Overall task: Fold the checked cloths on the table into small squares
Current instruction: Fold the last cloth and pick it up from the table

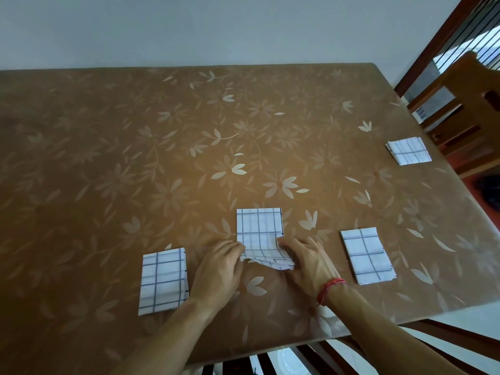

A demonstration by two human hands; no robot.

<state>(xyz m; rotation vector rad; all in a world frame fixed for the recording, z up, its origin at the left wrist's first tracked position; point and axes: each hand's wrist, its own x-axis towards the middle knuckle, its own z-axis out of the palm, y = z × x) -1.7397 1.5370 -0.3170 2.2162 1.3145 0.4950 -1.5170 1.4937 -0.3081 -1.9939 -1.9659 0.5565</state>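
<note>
1. Centre cloth (259,228): white with dark grid lines, folded to a narrow rectangle. It lies close to the near edge of the worktop (135,158), about midway along that edge. The far part is flat on the worktop; the near end is raised and rumpled, with its layers showing.
2. Left hand (219,269): at the near-left corner of the centre cloth, back of the hand up. Its fingers (236,246) are curled and pinch the raised end.
3. Right hand (308,263): at the near-right corner of the same cloth. Its fingers (286,243) are curled over the edge and grip it. A red thread bracelet (328,289) is on the wrist.
4. Left cloth (162,281): same check, folded rectangle, flat, by the near edge. It is left of the left hand, just beside that forearm; contact cannot be told.
5. Right cloth (366,255): folded rectangle, flat, toward the near-right corner, near the right hand but apart from it.
6. Far cloth (408,150): folded smaller, roughly square, flat at the right edge of the worktop, well apart from the others.
7. Worktop surface is brown with a pale flower-and-leaf print.
8. Wooden chair (465,104) stands beyond the right edge. Dark wooden slats (311,355) show below the near edge.
9. Plain pale wall (189,28) runs behind the far edge.
</note>
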